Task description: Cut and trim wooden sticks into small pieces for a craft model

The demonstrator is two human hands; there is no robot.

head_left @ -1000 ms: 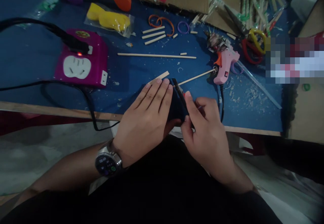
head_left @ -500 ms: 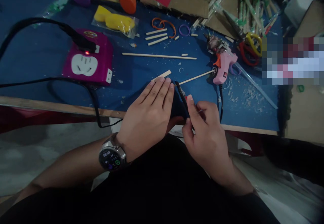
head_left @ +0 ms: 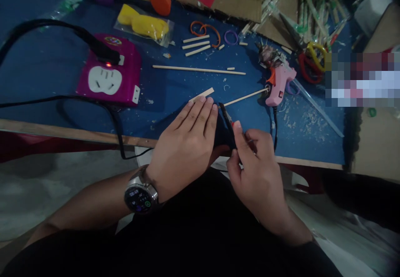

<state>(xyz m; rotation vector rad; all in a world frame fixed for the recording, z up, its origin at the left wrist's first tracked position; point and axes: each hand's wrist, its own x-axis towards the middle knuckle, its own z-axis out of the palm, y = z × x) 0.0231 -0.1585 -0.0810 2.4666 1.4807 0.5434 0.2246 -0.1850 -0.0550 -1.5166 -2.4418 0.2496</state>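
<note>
My left hand point(head_left: 184, 143) lies flat on the blue tabletop, fingers stretched out and side by side. Its fingertips press down over a flat pale wooden strip point(head_left: 204, 93), whose far end sticks out beyond them. A thin wooden stick point(head_left: 245, 97) runs from beside these fingertips to the pink glue gun point(head_left: 279, 86). My right hand point(head_left: 258, 160) is closed around a utility knife point(head_left: 227, 116) with a dark blade and a bit of red near the thumb. The blade's tip is at the stick's near end, close to my left fingers; whether it touches cannot be made out.
A magenta power socket box point(head_left: 109, 72) with black cables stands at the left. Ahead lie a long stick point(head_left: 198, 69), short cut sticks point(head_left: 196, 44), orange rings point(head_left: 198, 28) and a bag of yellow clay point(head_left: 143, 24). Scissors point(head_left: 312, 62) and a clear glue stick point(head_left: 321, 110) lie right.
The whole view has shifted slightly, with things appearing a little further right. Both hands keep nearly the same pose, and the knife stays beside my left fingertips.
</note>
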